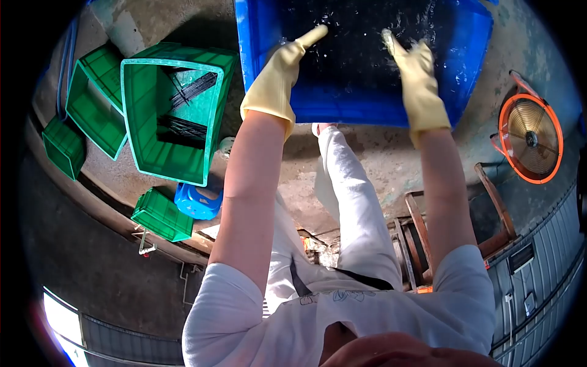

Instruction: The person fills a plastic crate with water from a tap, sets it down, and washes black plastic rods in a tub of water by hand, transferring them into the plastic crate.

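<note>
A large blue tub [354, 111] holds dark water with splashes and small bright specks. My left hand [287, 70], in a pale yellow rubber glove, reaches over its left side with the thumb stretched out; the other fingers are hardly visible. On the right, my right hand [419, 76], gloved alike, has its thumb apart from the fingers, whose tips meet the splashing water. Neither hand shows an object in it. Anything under the dark surface is hidden.
A green crate [140, 116] with dark thin strips [192, 92] stands left of the tub, beside more green crates [92, 125]. Nearer are a blue plastic stool [199, 202] and a small green crate [160, 214]. At right are an orange fan [531, 139] and wooden frame [419, 229].
</note>
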Demonstrator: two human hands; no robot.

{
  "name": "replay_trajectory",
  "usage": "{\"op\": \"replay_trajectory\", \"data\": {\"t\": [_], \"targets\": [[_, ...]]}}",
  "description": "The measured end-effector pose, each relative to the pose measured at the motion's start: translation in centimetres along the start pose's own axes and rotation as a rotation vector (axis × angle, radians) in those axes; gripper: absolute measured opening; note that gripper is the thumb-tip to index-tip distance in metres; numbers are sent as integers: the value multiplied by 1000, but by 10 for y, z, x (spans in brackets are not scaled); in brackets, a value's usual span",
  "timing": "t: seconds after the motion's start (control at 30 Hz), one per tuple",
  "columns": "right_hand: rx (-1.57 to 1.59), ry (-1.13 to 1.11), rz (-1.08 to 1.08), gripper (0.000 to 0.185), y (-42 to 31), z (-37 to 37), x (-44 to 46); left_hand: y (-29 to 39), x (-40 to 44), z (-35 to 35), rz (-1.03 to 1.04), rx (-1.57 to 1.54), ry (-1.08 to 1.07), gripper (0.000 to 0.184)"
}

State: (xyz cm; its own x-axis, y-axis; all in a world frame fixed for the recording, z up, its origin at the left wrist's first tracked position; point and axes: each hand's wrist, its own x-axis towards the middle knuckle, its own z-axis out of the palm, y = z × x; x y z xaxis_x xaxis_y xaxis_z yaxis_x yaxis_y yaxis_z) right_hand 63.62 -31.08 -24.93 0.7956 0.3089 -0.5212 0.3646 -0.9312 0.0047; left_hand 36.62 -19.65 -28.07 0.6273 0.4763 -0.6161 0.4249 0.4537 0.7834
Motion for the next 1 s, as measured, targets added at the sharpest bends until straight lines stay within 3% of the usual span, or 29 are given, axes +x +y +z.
{"op": "replay_trajectory", "data": {"t": [0.07,0.1,0.2,0.23,0.27,0.33,0.37,0.4,0.47,0.5,0.53,0.6,0.63,0.67,0.7,0.73,0.77,0.8,0.87,0.9,0.93,1.0], "targets": [[206,-57,83,124,-30,1,-17,-12,19,-2,-124,590,-132,48],[228,-93,60,124,-43,3,-18,41,-1,16,-454,-60,32,52],[192,-142,-91,110,-74,25,-30,32,5,24,-429,-171,52,50],[188,-143,-96,110,-71,34,-28,22,16,19,-442,-325,-62,37],[194,-221,-217,97,-67,43,-27,7,12,19,-322,-247,-65,35],[199,-379,-460,73,-58,66,-30,53,-6,15,-246,-83,-129,61],[370,-245,-442,46,-41,81,-58,90,-7,13,-454,240,-108,73],[367,-249,-448,46,-43,68,-64,73,-6,12,-456,235,-101,73],[511,-534,-768,50,-51,35,-61,25,1,10,68,467,-51,81],[1183,-922,-627,45,-37,64,-47,40,-5,14,53,533,-4,82],[478,-522,-1006,58,-45,40,-50,55,-7,13,49,533,-2,82],[625,-437,-896,71,-51,18,-70,76,-11,14,-421,-130,3,80],[581,-346,-926,68,-53,8,-74,75,-17,13,-245,-40,-26,75],[537,-257,-954,66,-55,1,-77,70,-14,12,-240,-32,1,66],[800,-292,-810,71,-63,1,-87,57,-13,12,-99,-10,19,62],[832,-275,-769,68,-70,-5,-94,42,-13,13,45,14,37,58],[812,-258,-753,64,-78,-10,-99,34,-8,14,22,-16,63,50],[767,-252,-750,61,-87,-16,-106,-10,20,15,-77,-421,46,44],[690,-246,-763,54,-99,-24,-117,33,-8,5,-115,414,22,38],[658,-258,-769,51,-103,-31,-120,42,4,12,-397,-318,156,36],[625,-265,-778,48,-106,-37,-122,52,-9,21,-210,-322,211,41],[583,-273,-803,44,-111,-54,-131,54,-3,14,-370,-400,108,49]]}}
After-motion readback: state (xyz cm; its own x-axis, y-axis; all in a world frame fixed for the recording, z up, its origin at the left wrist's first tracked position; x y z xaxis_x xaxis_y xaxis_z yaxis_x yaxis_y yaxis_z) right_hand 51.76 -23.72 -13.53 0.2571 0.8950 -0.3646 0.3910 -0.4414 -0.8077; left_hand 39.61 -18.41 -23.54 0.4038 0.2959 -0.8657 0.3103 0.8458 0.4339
